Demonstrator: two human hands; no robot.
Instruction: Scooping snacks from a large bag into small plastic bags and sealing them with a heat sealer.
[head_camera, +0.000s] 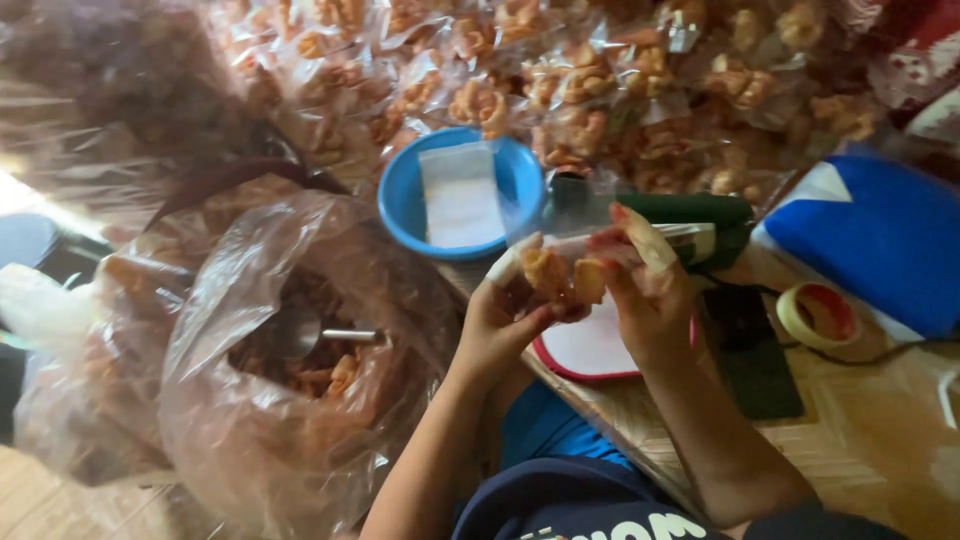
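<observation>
Head view is showing the left hand (505, 315) and right hand (650, 290) pinching a small clear bag of fried snacks (565, 275) between their fingertips, just in front of the blue bowl (400, 200). Left of the bowl, a crinkled plastic sack (250, 400) is sitting open on the wooden table (850, 440).

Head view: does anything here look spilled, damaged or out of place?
Nothing stands out. Both hands, left hand and right hand, hold a small clear bag of fried snacks over the table. The big open bag holds its snacks and a metal scoop; nothing is spilled.
</observation>
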